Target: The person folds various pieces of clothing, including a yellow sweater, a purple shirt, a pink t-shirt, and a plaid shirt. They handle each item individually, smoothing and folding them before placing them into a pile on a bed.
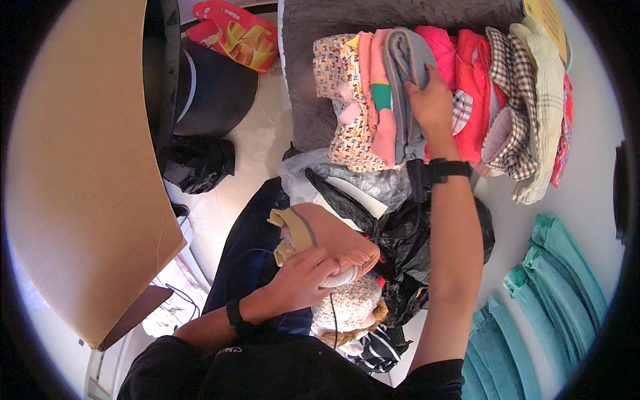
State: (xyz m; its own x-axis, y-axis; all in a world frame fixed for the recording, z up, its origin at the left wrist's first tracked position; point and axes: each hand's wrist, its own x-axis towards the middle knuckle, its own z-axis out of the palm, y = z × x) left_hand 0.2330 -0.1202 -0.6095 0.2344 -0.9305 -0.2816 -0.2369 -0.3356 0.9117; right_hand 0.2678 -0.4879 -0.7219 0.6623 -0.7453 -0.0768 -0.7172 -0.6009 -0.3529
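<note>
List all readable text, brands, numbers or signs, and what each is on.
Red plastic package: white print, too small to read reliably.
Black shirt: small light lettering, too small to read.
Folded letter-print garment: repeating multicoloured letters, not transcribed.
Yellow panel: any print unreadable.
Peach garment in left hand: none visible.

I have two hands at work, with two black wristbands on them. My left hand holds one folded salmon garment; my right hand touches one grey garment. Left of that touch I count one letter-print garment and some salmon-pink folds, too overlapped to number. To its right are one hot-pink garment, one red garment, one checked garment and one cream garment. Below right sit two teal groups, their pieces uncountable; far left of my left hand, one cardboard box.
</note>
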